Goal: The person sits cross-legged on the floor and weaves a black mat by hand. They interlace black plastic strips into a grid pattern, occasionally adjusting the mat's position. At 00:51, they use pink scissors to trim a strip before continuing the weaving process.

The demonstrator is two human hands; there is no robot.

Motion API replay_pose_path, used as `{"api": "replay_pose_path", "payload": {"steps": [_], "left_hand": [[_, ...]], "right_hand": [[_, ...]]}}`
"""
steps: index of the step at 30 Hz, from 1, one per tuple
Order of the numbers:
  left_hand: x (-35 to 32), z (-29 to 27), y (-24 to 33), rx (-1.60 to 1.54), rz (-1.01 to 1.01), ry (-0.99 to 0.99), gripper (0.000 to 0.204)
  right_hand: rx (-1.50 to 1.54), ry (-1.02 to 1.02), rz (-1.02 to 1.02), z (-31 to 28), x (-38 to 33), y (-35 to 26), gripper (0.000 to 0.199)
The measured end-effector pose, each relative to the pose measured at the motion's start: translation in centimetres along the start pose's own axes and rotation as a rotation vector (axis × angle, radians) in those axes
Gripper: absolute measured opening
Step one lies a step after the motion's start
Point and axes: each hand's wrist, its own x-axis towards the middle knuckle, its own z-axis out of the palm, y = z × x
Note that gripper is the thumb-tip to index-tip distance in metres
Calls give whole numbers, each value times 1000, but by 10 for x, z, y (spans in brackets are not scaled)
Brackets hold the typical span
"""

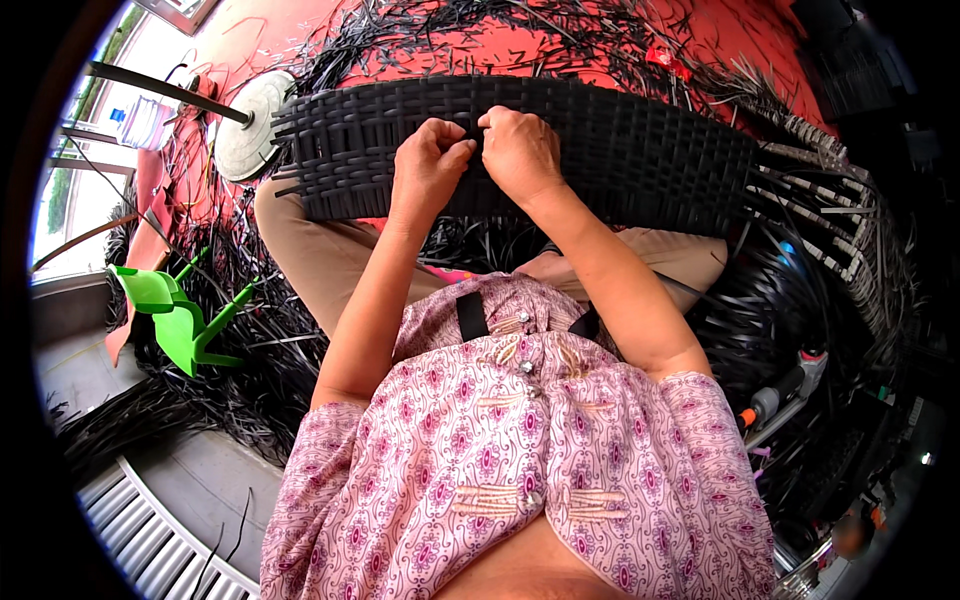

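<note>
Across my crossed legs lies a long, curved panel (pixel 640 150) woven from flat black strips, with loose strip ends sticking out at its left side. Both hands are over its middle, close together. My left hand (pixel 432 170) is closed, thumb and forefinger pinched near the weave. Just to its right, my right hand (pixel 522 155) is closed too, its fingers curled and forefinger bent toward the panel's upper part. Whatever thin piece the fingertips hold cannot be told from the black weave behind.
Heaps of loose black strips (pixel 240 390) lie around me on the red floor (pixel 260 40). A green plastic chair-like item (pixel 180 320) stands at left, a round grey base with a pole (pixel 250 120) behind it. A power tool (pixel 785 390) rests at right, beside a partly woven frame (pixel 840 220).
</note>
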Motion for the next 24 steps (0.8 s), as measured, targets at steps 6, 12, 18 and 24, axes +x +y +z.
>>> {"api": "replay_pose_path", "payload": {"steps": [6,12,18,24], "left_hand": [[-7,2,-6,-80,30,128,10],[-11,-39,-13,-396,46,128,5],[-8,-83,-3,-538,20,328,7],[-39,-120,63,-392,290,420,4]], "right_hand": [[116,-127,-31,-16,2,-2,31],[219,-190,-151,-44,-9,-9,61],[-39,129,-474,-27,-11,-10,51],[438,5,-448,-33,0,-33,41]]}}
